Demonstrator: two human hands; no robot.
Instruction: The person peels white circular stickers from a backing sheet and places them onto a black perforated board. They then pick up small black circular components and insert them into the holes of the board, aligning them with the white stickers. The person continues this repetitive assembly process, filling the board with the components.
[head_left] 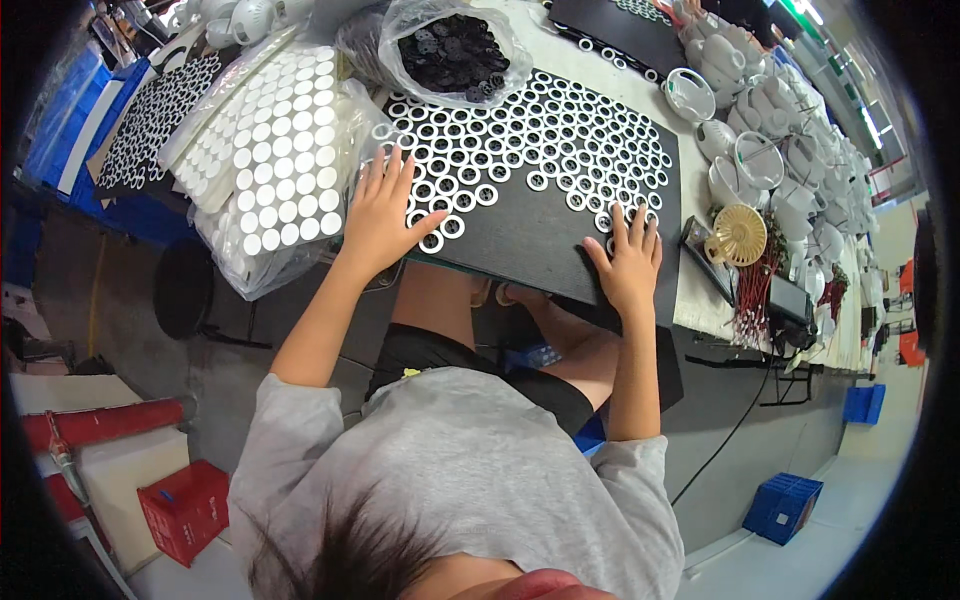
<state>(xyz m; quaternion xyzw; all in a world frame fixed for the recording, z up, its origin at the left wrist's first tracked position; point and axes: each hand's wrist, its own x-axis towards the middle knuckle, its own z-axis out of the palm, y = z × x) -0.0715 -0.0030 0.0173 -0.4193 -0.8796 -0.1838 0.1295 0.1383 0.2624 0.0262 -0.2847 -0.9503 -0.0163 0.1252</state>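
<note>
At upper centre, a pale table [700, 308] bears white rings [530, 130] on a black mat [520, 238]; left grip [380, 222] and right grip [630, 265], splayed and empty, sit at the rings' edges.

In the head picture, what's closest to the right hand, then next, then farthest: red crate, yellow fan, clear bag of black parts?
From the right hand:
1. Yellow fan: nearest, just to its right.
2. Clear bag of black parts: ahead and to the left.
3. Red crate: farthest, behind at the far left.
</note>
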